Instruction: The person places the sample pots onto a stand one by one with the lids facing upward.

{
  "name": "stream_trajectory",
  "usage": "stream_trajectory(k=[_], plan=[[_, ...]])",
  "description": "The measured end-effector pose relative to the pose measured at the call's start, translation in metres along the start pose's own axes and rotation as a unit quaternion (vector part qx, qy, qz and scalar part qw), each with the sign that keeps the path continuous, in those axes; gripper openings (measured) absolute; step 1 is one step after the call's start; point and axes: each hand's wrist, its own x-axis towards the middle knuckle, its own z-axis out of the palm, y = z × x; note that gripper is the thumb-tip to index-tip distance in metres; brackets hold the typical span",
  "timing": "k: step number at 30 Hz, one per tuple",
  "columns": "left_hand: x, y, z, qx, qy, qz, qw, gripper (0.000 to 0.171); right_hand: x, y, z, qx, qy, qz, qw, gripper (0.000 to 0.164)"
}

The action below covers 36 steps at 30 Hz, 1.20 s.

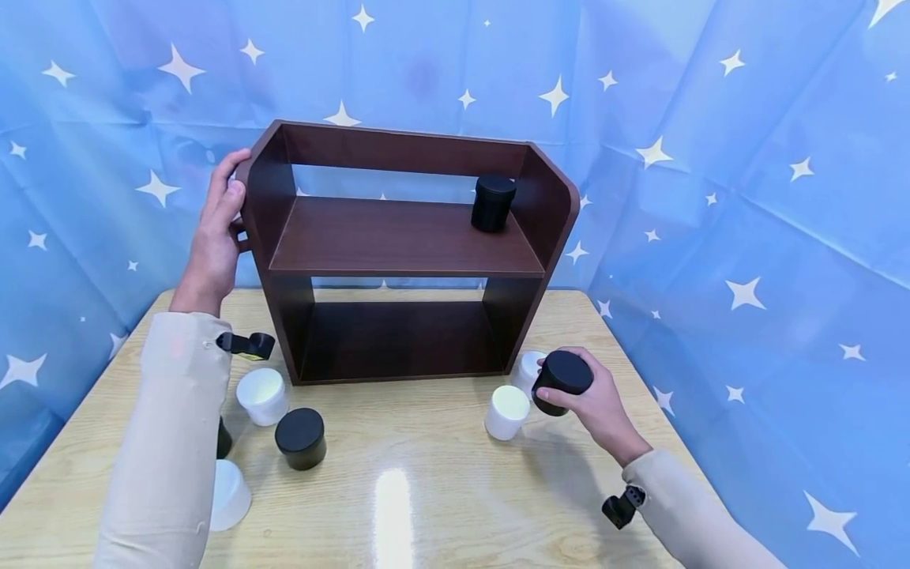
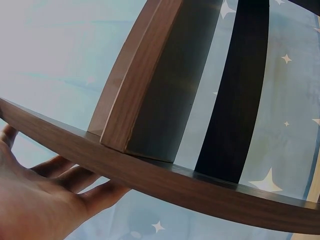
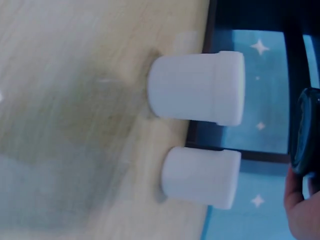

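A dark brown two-tier shelf stands on the table. Against the outside of its left side panel rests my left hand, fingers spread. My right hand grips a black lidded jar between thumb and fingers, raised over the table at the right front of the shelf. Just left of it are two white jars, a nearer one and one by the shelf corner that the hand partly hides. Another black jar sits at the right end of the upper tier.
At the left front stand a white jar, a black jar and another white jar. My left sleeve partly covers a further black one. A blue star-patterned curtain hangs behind and beside the wooden table.
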Motion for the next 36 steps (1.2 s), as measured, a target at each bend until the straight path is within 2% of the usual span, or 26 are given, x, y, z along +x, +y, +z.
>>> stream_trajectory(k=[11, 16, 22, 29, 36], plan=[[0.000, 0.001, 0.001, -0.001, 0.002, 0.001, 1.0000, 0.044, 0.007, -0.024, 0.005, -0.003, -0.019, -0.016, 1.000, 0.057], [0.000, 0.002, 0.001, 0.003, 0.001, -0.003, 1.0000, 0.044, 0.015, -0.039, 0.007, 0.017, -0.036, -0.045, 0.998, 0.056], [0.000, 0.001, 0.001, 0.007, 0.005, -0.001, 1.0000, 0.044, 0.031, -0.069, 0.003, 0.025, -0.040, -0.089, 0.995, 0.056], [0.001, 0.002, 0.001, 0.001, 0.002, 0.001, 1.0000, 0.044, 0.046, -0.107, 0.001, 0.031, -0.048, -0.089, 0.994, 0.057], [0.000, 0.000, 0.000, -0.008, 0.004, -0.001, 1.0000, 0.043, 0.069, -0.143, 0.013, 0.071, -0.045, -0.097, 0.992, 0.052]])
